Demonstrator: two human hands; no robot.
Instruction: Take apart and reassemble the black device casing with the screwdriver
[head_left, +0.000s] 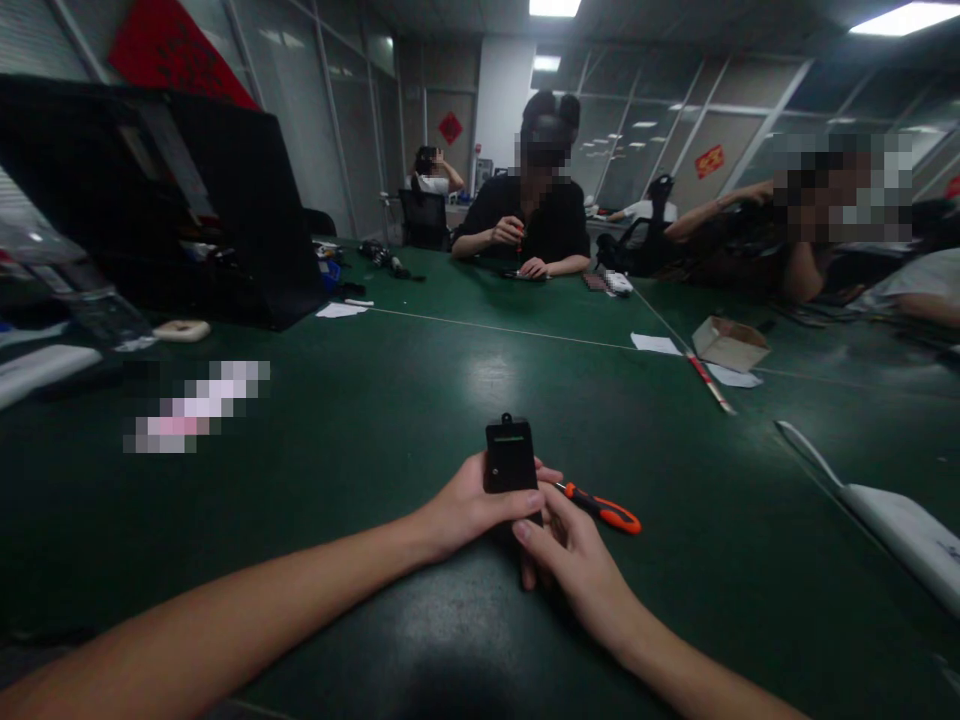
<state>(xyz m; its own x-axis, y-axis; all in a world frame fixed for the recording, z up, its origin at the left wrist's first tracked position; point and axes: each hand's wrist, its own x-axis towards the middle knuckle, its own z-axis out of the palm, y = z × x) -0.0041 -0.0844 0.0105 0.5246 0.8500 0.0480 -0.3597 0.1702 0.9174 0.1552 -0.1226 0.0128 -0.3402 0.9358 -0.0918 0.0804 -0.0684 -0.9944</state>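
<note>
A small black plastic case (511, 462) with a loop at its top, a slot and a tiny screw-like dot stands tilted up in front of me. My left hand (478, 502) is closed round it, thumb across its lower face and fingertips showing past its right edge. At the bottom end, my right hand (566, 540) grips the case between thumb and fingers; the hands hide its lower part. Just right of them an orange-and-black screwdriver (606, 508) lies on the green table (360, 470), its tip partly hidden behind my fingers.
Across the table a person (525, 215) works with a red-handled tool. A black open-sided box (285, 220) and a clear plastic bottle (90, 280) stand left. To the right are a small cardboard box (730, 343), papers (656, 344) and a white flat object (907, 535).
</note>
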